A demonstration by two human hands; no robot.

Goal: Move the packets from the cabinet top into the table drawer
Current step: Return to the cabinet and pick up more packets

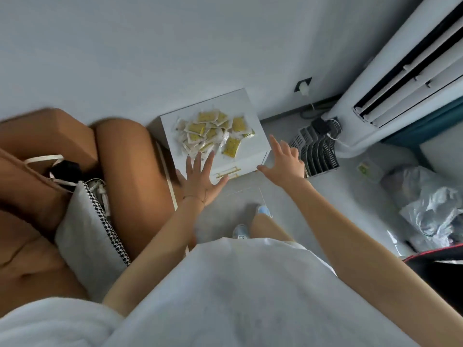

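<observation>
A heap of several yellow and clear packets (213, 132) lies on the top of a small white cabinet (253, 106) against the wall. Its front shows a shut drawer with a gold handle (226, 171). My left hand (200, 177) hovers with fingers spread straight just in front of the cabinet's near edge, fingertips close to the nearest packets. Over the cabinet's right front corner is my right hand (283, 161), also spread and holding nothing. Neither hand plainly touches a packet.
A brown sofa (120, 166) with a grey cushion (85, 229) stands left of the cabinet. To the right are a grey slotted rack (315, 151), a tall white air conditioner (400, 81), cables and plastic bags (431, 211) on the floor.
</observation>
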